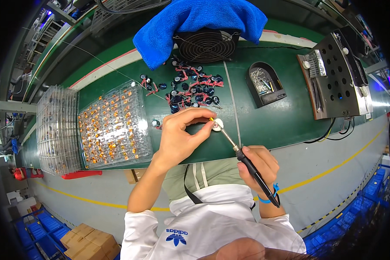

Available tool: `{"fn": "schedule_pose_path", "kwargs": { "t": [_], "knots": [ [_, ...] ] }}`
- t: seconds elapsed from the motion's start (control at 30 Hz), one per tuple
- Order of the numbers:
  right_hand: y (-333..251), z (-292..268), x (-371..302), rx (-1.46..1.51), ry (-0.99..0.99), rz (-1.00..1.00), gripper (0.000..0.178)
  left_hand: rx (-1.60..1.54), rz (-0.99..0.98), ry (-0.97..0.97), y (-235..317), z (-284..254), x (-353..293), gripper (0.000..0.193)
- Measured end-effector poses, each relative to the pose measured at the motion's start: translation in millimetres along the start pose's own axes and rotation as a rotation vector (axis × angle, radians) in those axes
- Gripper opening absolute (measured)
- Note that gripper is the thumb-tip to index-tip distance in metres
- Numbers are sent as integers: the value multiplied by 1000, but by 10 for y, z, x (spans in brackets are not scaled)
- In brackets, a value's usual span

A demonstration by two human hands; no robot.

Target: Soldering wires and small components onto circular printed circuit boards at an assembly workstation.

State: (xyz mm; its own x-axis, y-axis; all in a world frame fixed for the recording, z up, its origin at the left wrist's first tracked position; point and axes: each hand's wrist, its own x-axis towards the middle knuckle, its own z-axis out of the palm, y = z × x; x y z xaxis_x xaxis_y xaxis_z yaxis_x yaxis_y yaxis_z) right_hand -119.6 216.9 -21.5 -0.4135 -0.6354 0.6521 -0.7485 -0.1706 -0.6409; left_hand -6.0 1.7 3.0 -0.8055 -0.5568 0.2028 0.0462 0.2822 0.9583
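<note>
My left hand [182, 135] is closed in a pinch, thumb and forefinger on a small round white part [218, 125] with a tiny yellow bit at its edge. A soldering iron [252, 168] with a black handle lies in the grip of my right hand [262, 167]. Its metal tip meets or nearly meets the white part; the fingertips partly hide the contact. Just beyond my left hand lies a loose pile of small round dark parts [195, 89] with red wires. One single round part [155, 123] sits apart, left of the pile.
On the green bench [277, 125], a clear tray [115, 125] holds many orange pieces, beside stacked clear trays [56, 130]. A blue towel [203, 17] drapes over a black fan [207, 45]. To the right stand a black holder of metal shavings [266, 84] and a perforated metal box [336, 71].
</note>
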Motion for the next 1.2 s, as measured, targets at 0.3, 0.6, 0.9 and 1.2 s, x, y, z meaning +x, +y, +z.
{"fn": "schedule_pose_path", "kwargs": {
  "t": [0.3, 0.6, 0.9, 1.2],
  "knots": [
    [0, -1, -13, -5, -9, -5, 41, 7, 1, 0, 11, 2, -1, 23],
    [26, -10, -52, 35, 41, 26, 33, 20, 11, -6, -2, -7, 7, 23],
    [42, -28, -35, 55, 28, 18, 31, -9, -9, -22, 20, -14, -6, 24],
    [51, -23, -25, 29, 3, 0, 31, 5, -3, -26, 14, -9, -3, 24]
  ]
}}
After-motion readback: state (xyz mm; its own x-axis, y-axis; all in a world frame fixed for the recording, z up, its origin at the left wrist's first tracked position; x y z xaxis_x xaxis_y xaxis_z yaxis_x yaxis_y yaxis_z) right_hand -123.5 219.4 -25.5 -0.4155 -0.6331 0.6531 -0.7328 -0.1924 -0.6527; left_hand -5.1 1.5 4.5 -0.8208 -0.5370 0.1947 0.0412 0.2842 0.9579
